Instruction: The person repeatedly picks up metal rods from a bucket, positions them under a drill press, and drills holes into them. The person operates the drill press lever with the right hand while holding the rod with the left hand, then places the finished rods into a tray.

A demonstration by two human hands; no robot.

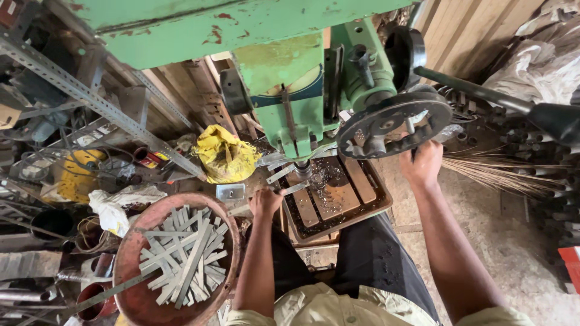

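Left hand [264,201] holds metal strip [284,173] — right hand [422,163] grips handwheel [394,126].

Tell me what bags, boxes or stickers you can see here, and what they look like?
Yellow sack: crumpled, tied shut, behind the red basin.
Small clear box: rectangular, just beside the left hand.
Label: on the green drill's front, cream with a dark blue band.
White bags: bulky, far right.
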